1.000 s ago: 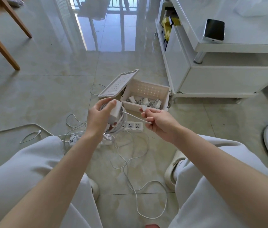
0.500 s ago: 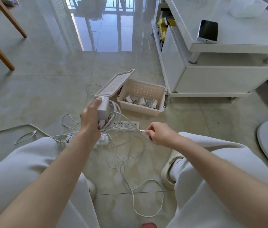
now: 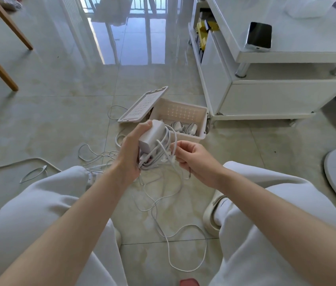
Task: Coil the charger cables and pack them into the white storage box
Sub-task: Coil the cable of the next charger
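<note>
1. Charger brick: centre frame, gripped in left hand; rigid, light.
2. Cable: limp, springy; right hand pinches it; hold near coils.
3. White storage box: one o'clock, open.

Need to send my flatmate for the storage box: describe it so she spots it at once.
Find the white low table on the right; the white storage box stands on the tiled floor off its near-left corner. Unlike the loose cables around it, it is a perforated tub, lid leaning open at its left, coiled chargers inside.
</note>
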